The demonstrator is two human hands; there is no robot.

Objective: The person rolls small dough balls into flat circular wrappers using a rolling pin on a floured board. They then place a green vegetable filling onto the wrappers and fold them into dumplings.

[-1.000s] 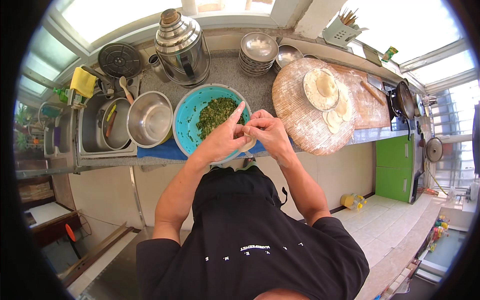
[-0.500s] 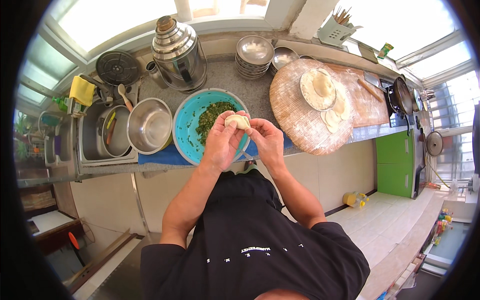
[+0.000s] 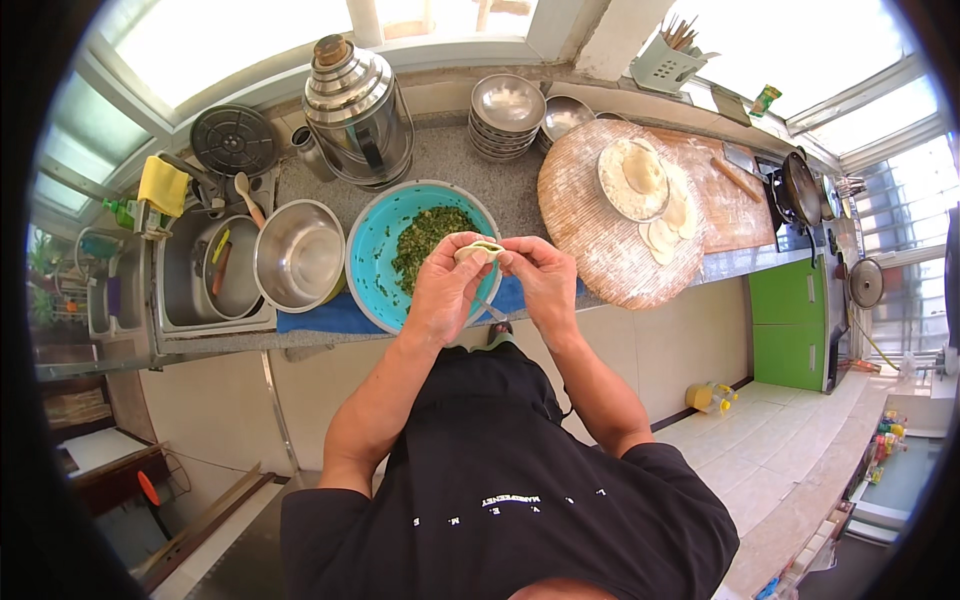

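The dumpling [image 3: 480,249] is held between both hands, above the 3 o'clock rim of the turquoise bowl [image 3: 372,262] with green filling [image 3: 428,240] on the worktop [image 3: 455,160]. It looks soft, light and easy to tear, so the best hold is along the folded edge. The left hand [image 3: 446,288] and right hand [image 3: 538,278] each have their grip pinched together on the dough. The round woven board [image 3: 590,230] lies at 3 o'clock of the bowl.

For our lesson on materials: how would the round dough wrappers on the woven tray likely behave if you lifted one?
The dough wrappers look thin and flat, so probably floppy and light. The dumpling bends between both hands, suggesting soft, tearable dough.
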